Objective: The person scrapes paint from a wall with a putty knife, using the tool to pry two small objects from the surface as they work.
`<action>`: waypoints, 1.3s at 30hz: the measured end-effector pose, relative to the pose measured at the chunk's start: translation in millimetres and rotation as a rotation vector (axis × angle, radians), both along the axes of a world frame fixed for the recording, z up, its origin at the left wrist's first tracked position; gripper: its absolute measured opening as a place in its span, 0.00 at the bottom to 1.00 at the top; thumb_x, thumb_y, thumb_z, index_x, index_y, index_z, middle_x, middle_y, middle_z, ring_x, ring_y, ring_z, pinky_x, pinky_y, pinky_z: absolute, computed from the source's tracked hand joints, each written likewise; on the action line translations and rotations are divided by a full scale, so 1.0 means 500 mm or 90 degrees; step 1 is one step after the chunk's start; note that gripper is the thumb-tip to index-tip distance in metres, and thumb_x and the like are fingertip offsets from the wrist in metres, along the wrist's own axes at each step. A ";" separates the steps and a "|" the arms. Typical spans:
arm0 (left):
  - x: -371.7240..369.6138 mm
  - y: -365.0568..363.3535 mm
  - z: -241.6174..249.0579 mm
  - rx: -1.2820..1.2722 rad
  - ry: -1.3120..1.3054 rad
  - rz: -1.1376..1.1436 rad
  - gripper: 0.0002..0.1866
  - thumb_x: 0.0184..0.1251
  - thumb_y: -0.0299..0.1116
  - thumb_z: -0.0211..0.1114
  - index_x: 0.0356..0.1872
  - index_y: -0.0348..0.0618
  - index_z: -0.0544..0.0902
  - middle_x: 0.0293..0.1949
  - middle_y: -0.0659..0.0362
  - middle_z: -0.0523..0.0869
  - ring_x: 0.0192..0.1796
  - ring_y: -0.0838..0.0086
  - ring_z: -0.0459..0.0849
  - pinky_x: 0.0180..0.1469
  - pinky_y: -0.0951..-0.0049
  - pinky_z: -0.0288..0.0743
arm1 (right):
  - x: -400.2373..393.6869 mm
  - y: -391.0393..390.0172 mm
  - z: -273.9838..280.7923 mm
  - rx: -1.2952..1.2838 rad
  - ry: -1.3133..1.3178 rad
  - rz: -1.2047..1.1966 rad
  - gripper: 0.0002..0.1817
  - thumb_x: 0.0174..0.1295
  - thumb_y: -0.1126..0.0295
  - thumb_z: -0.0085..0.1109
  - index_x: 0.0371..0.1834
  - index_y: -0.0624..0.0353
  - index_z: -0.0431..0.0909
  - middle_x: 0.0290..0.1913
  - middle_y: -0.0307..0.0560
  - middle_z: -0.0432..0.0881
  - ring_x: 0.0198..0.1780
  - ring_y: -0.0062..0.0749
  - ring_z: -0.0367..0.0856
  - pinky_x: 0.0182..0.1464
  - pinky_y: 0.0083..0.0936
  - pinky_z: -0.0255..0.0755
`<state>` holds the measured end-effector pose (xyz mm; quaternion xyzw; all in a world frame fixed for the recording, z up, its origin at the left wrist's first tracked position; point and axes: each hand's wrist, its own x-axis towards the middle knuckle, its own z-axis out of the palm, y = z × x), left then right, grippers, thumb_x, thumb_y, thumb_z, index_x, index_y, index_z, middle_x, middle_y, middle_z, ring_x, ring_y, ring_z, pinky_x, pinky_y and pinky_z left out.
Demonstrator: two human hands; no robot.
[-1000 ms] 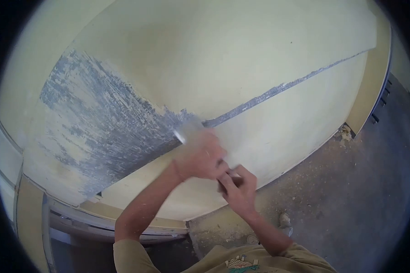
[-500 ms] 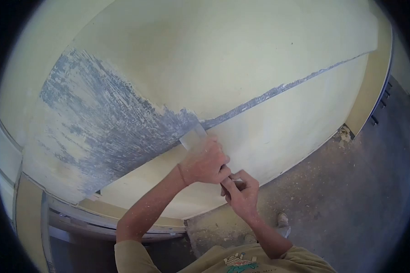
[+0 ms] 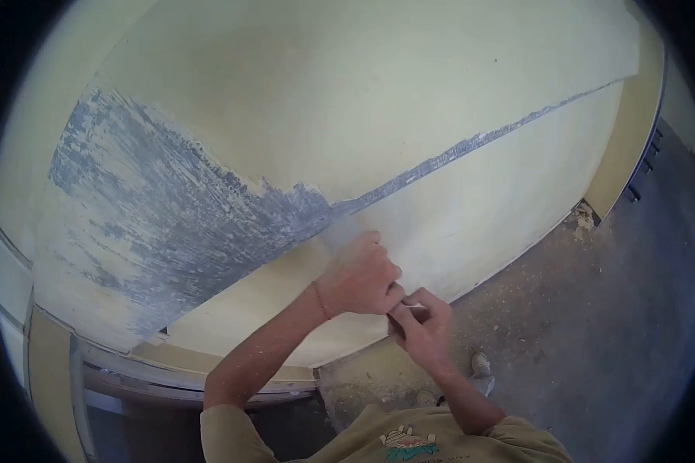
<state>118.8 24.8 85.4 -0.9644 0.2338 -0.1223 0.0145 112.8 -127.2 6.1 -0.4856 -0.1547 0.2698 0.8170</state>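
Observation:
My left hand (image 3: pixel 359 276) is closed round a scraper, whose pale flat blade (image 3: pixel 340 234) lies against the wall at the lower edge of the scraped patch. Just to the right and below, my right hand (image 3: pixel 425 328) has its fingers curled round the lower end of the same tool, close to my left hand. Most of the handle is hidden by my fingers. The scraped patch (image 3: pixel 201 224) shows grey-blue with streaks of pale coating, and narrows to a thin grey strip (image 3: pixel 448 157) running up to the right across the cream wall (image 3: pixel 347 92).
A concrete floor (image 3: pixel 564 339) with scattered flakes lies below and to the right. My shoe (image 3: pixel 480 364) shows near the bottom. Wooden framing (image 3: pixel 147 372) runs along the lower left. Dark short bars (image 3: pixel 642 174) stick out at the far right.
Both hands have moved slightly right with the scraper. Its blade sits a little nearer the start of the thin strip, and the whole view has shifted slightly.

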 end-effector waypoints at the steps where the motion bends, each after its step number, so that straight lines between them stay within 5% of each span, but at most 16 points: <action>1: 0.001 0.004 0.011 -0.003 -0.002 -0.003 0.13 0.41 0.38 0.61 0.07 0.41 0.77 0.10 0.49 0.74 0.18 0.56 0.71 0.36 0.63 0.68 | -0.009 0.016 0.014 0.029 -0.002 -0.015 0.12 0.66 0.72 0.62 0.27 0.62 0.71 0.19 0.40 0.76 0.19 0.14 0.71 0.19 0.17 0.62; 15: -0.009 0.008 0.017 0.054 0.001 0.043 0.12 0.40 0.38 0.61 0.08 0.42 0.78 0.11 0.49 0.75 0.20 0.54 0.74 0.39 0.62 0.70 | 0.007 0.010 0.013 0.028 -0.001 0.024 0.10 0.66 0.72 0.60 0.29 0.61 0.70 0.18 0.43 0.77 0.18 0.17 0.71 0.15 0.17 0.57; 18: -0.017 0.012 0.108 0.072 0.041 0.101 0.13 0.41 0.39 0.61 0.09 0.41 0.79 0.12 0.49 0.76 0.22 0.54 0.75 0.39 0.61 0.71 | 0.009 0.036 0.041 0.088 -0.062 0.021 0.10 0.66 0.72 0.60 0.28 0.61 0.70 0.18 0.43 0.77 0.17 0.16 0.71 0.15 0.17 0.57; 21: -0.019 0.005 0.035 0.066 0.039 0.038 0.13 0.41 0.40 0.61 0.10 0.42 0.80 0.12 0.48 0.76 0.22 0.54 0.76 0.37 0.60 0.71 | -0.015 0.029 0.008 0.093 -0.047 -0.015 0.10 0.67 0.73 0.60 0.28 0.61 0.70 0.18 0.43 0.76 0.17 0.16 0.70 0.15 0.17 0.56; 39: -0.001 0.019 0.083 0.042 0.032 0.051 0.12 0.39 0.39 0.62 0.08 0.43 0.78 0.12 0.48 0.75 0.21 0.55 0.75 0.39 0.61 0.69 | 0.003 0.032 0.007 0.071 -0.020 -0.028 0.11 0.66 0.72 0.61 0.28 0.61 0.70 0.19 0.42 0.76 0.18 0.17 0.71 0.17 0.18 0.59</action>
